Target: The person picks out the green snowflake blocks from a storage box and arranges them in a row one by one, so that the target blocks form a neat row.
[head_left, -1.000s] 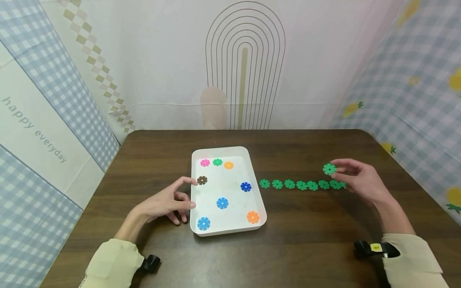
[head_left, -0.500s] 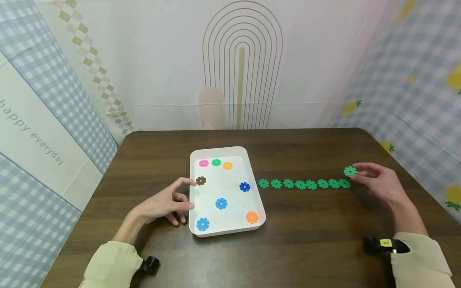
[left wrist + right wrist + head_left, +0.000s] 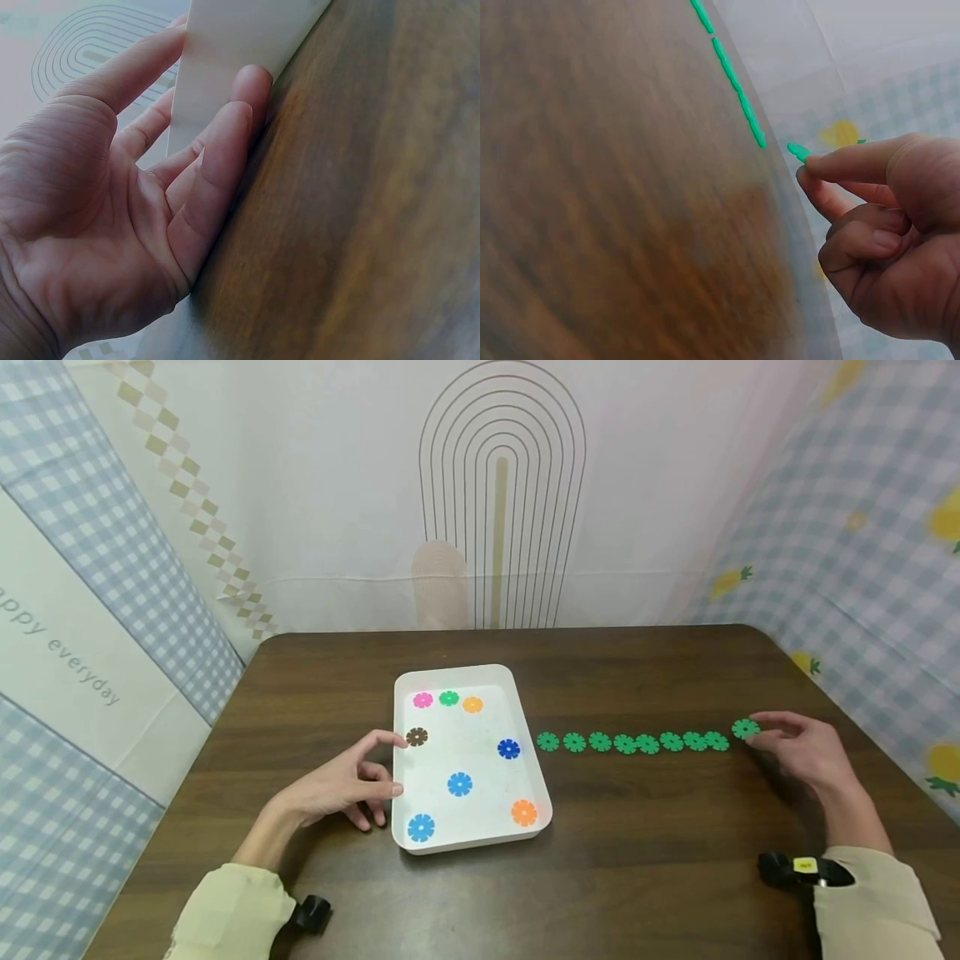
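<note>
Between thumb and forefinger, my right hand [image 3: 806, 750] pinches a green flower-shaped disc [image 3: 745, 729], just off the right end of a row of similar green discs [image 3: 600, 741]. In the right wrist view the pinched disc [image 3: 798, 151] appears edge-on, apart from the row [image 3: 739, 90] and above the table. My left hand [image 3: 337, 783] grips the left wall of a white tray [image 3: 491, 841]. Its thumb reaches the rim while other fingers lie against the outer wall [image 3: 217, 60]. Discs in the tray include a brown one [image 3: 417, 737] beside the left forefinger.
Pink [image 3: 423, 700], green [image 3: 449, 698], yellow-orange [image 3: 472, 704], orange [image 3: 524, 812], dark blue [image 3: 508, 749] and light blue discs [image 3: 460, 784] lie spread in the tray. The brown wooden table [image 3: 615, 877] ends at patterned cloths [image 3: 337, 510] behind and at the sides.
My right hand has carried the green disc to the right, past the row's end, then lowered it toward the table. My left hand has stayed on the tray.
</note>
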Motion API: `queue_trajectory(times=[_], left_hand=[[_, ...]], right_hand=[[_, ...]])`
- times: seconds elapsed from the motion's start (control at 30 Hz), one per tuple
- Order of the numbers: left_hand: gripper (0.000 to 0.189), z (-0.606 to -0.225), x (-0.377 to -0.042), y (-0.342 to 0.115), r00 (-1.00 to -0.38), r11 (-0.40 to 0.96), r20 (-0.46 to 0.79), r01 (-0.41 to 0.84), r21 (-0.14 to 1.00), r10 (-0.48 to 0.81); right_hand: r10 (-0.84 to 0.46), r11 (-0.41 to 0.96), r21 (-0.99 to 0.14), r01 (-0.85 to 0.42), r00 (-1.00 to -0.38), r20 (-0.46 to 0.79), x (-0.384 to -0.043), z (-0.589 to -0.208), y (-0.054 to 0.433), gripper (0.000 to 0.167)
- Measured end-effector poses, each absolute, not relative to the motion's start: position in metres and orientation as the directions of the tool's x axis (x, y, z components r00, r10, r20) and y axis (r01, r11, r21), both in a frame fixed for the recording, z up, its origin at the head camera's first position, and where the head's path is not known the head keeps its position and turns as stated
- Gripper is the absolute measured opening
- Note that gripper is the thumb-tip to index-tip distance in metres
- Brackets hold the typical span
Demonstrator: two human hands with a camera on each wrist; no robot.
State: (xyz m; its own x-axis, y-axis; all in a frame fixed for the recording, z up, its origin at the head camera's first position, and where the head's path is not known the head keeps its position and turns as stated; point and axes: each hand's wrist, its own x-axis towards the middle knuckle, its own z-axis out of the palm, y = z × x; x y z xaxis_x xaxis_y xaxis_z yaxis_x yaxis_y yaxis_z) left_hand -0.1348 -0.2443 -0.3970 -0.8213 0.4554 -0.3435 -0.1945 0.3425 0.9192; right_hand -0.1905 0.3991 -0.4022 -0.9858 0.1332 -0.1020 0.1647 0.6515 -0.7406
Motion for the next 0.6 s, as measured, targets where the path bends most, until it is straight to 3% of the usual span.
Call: queue_trajectory(times=[0.27,0.6], left_hand=[[0.071,-0.3974,-0.1342,-0.245,-0.824,0.343,-0.336,-0.186,0.921,0.456],[0.07,-0.3964,-0.1347,-0.2445,-0.822,0.348,-0.338,-0.184,0.919,0.458]], right_hand=[[0.102,0.678,-0.716,0.166,-0.986,-0.131,-0.1881,-0.4027,0.3995,0.051],[0.117,0.683,-0.705,0.194,-0.981,-0.156,-0.1874,-0.4045,0.3964,0.053]])
